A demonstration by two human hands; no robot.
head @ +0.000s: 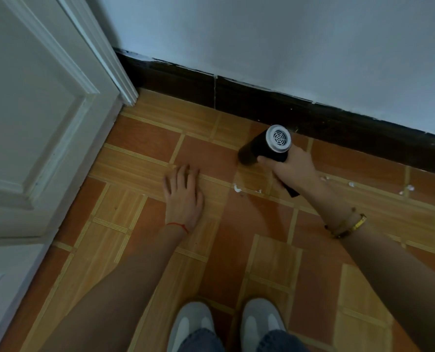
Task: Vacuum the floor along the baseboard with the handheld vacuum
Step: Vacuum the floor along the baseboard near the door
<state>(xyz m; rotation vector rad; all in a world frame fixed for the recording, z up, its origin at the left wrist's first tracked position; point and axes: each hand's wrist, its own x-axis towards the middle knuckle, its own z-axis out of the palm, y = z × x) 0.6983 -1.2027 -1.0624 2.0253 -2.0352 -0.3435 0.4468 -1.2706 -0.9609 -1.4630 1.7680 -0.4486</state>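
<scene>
My right hand [291,166] grips the handle of a black handheld vacuum [262,147]. Its round grey vented rear cap faces up toward me and its dark nozzle end points left and down at the orange tiled floor [145,138]. The vacuum sits just in front of the dark baseboard [236,95], which runs along the foot of the pale wall. My left hand [183,194] lies flat on the floor with its fingers spread, to the left of the vacuum and apart from it.
A white panelled door and its frame [46,110] fill the left side and meet the baseboard at the corner. Small white specks [236,188] lie on the tiles near my right wrist and further right. My two grey shoes [226,323] are at the bottom.
</scene>
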